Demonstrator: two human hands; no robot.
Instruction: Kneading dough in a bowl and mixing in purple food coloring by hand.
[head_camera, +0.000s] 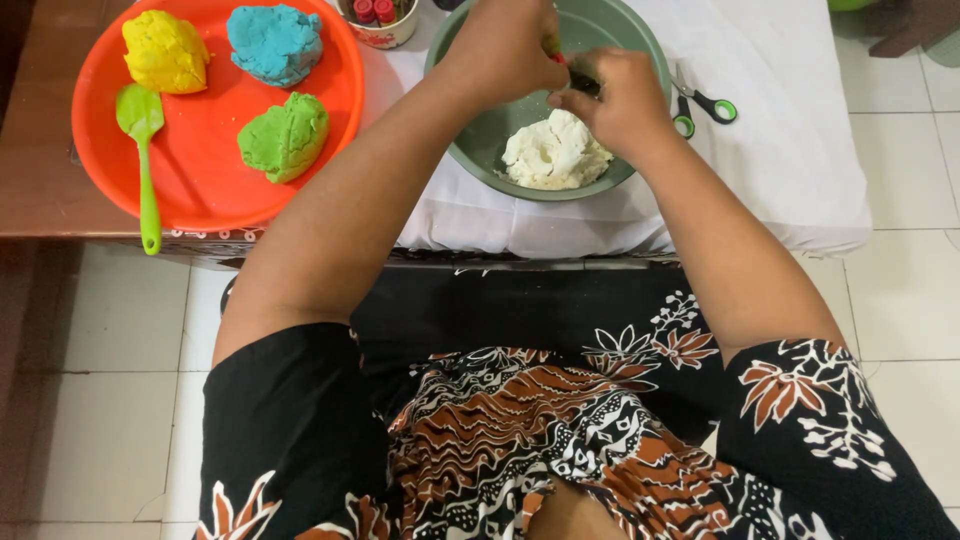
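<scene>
A grey-green bowl (470, 150) on a white cloth holds a lump of white dough (553, 152). Both my hands hover over the bowl, close together. My left hand (505, 45) grips a small red item, mostly hidden by the fingers. My right hand (620, 100) pinches a small dark part of it at its end, just above the dough.
An orange round tray (215, 185) at the left carries yellow dough (165, 50), blue dough (275, 42), green dough (285, 135) and a green spatula (145, 150). Green-handled scissors (705, 105) lie right of the bowl. A cup (380, 22) with small red bottles stands behind. White tiled floor lies below.
</scene>
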